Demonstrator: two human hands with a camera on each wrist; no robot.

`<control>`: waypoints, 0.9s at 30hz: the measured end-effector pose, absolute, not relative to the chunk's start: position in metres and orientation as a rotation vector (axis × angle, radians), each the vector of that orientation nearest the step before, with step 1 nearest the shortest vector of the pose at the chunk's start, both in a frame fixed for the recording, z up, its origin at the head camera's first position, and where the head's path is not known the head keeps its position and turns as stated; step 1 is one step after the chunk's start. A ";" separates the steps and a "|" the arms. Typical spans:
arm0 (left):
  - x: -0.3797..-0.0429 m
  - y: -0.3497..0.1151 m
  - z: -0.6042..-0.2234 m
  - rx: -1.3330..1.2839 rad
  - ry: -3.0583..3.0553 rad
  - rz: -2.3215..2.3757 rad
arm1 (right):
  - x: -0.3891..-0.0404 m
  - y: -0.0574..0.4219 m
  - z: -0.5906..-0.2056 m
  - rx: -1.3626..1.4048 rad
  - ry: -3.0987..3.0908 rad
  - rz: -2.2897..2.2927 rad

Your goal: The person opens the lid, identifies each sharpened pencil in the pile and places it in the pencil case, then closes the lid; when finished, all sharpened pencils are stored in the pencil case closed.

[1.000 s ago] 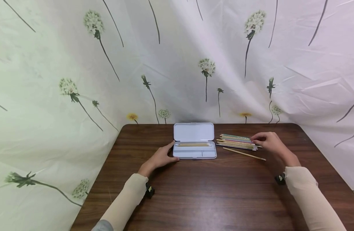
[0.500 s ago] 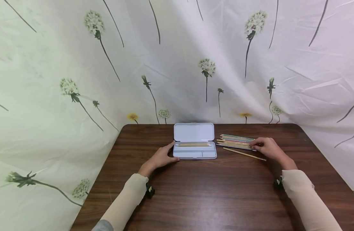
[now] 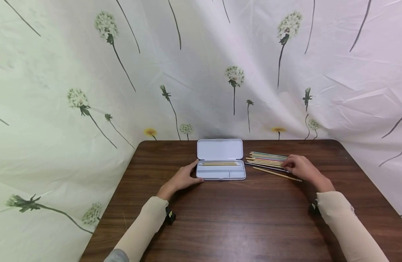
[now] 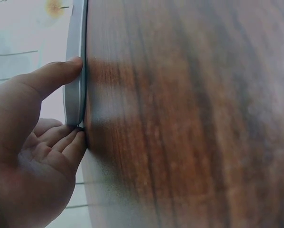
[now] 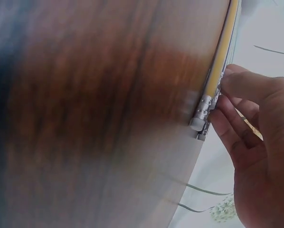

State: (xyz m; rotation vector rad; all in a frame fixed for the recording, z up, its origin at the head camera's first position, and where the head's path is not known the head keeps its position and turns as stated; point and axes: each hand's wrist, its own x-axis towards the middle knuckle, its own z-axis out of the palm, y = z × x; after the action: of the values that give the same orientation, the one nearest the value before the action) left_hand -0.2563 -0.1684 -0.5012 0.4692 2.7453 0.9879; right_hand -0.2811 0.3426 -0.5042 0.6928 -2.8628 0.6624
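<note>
A white pencil case [image 3: 220, 175] lies with its lid [image 3: 220, 149] raised, two yellow pencils [image 3: 220, 164] in its rear compartment. My left hand [image 3: 182, 178] holds the case's left end, thumb on the front side and fingers round the back corner. To the right, several pencils [image 3: 264, 160] lie side by side in a loose bundle. My right hand [image 3: 302, 168] pinches at the eraser ends of this bundle between thumb and fingers; which pencil it grips is partly hidden. A single yellow pencil [image 3: 276, 174] lies slanted in front, its eraser [image 5: 197, 124] near my fingers in the right wrist view.
The brown wooden table [image 3: 220, 218] reaches back to a pale hanging cloth [image 3: 201, 91] printed with dandelions. The case and the pencils lie near the table's back edge, with a narrow gap between them.
My right hand has moved a little left and toward me along the pencils' ends, and its fingers now cover more of them. The left hand and the case have stayed in place.
</note>
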 end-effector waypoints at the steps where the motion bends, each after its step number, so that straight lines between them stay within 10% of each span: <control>1: -0.256 -0.168 -0.501 0.468 2.748 0.984 | -0.282 0.342 -0.504 0.692 -2.868 0.657; 27: -0.258 -0.169 -0.503 0.454 2.755 0.965 | -0.283 0.337 -0.497 0.638 -2.953 0.674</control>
State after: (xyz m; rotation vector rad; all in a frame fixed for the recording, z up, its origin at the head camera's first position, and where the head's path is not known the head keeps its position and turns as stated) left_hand -0.2581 -0.1685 -0.5030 0.4544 2.7548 0.9653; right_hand -0.2827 0.3365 -0.4972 0.6381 -2.9526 0.6737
